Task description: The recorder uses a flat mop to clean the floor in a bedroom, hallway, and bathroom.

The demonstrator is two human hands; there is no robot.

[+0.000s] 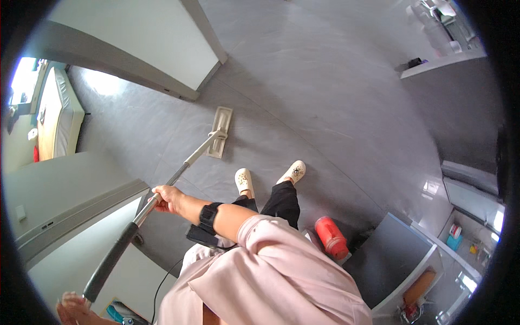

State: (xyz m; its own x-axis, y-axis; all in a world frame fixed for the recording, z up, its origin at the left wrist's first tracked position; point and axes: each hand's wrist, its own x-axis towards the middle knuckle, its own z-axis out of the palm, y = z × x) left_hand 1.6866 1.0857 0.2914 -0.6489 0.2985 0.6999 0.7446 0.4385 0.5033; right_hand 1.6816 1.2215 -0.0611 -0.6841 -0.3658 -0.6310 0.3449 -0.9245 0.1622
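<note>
A flat mop (pixel 221 147) has its pale rectangular head on the grey floor, ahead of my feet and slightly left. From the head its pole slants down to the lower left, ending in a black foam grip (pixel 112 261). My right hand (pixel 169 199), its forearm reaching across my body, is wrapped around the metal pole above the middle. At the lower left rim my left hand (pixel 76 309) closes on the top end of the handle, partly cut off by the picture's edge.
My cream clogs (pixel 293 172) stand just right of the mop head. Beside me on the right are a red cylindrical container (pixel 330 237) and a grey-topped cabinet (pixel 382 254). A door frame (pixel 162 81) lies ahead left; a bed (pixel 64 116) shows through the opening. A dark counter (pixel 460 103) stands right.
</note>
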